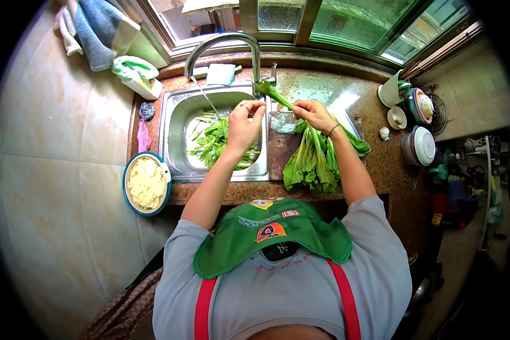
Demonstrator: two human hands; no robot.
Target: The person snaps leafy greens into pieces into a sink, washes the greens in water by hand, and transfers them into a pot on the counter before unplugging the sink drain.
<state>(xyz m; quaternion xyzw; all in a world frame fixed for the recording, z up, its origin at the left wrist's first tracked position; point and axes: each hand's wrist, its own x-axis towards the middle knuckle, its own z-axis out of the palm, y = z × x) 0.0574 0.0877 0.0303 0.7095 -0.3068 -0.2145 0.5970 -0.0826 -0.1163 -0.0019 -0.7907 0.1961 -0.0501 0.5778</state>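
My right hand (314, 115) is closed round the lower part of a green stalk (277, 96), whose thick end points up and left towards the tap. Beside it, over the sink's right edge, my left hand (245, 126) has its thumb and fingers pinched together; whatever lies between them is too small to make out. Below my right hand, long leafy greens (314, 161) spread over a dark cutting board (281, 148) and past its front edge. Cut leaves and stalk pieces (212, 140) lie in the metal sink (178, 170).
A curved tap (221, 38) stands behind the sink, with a thin stream falling into it. At the left front corner is a bowl of pale slices (146, 182). Bowls (424, 145), a garlic bulb (384, 134) and a white-green container (390, 92) stand at the right.
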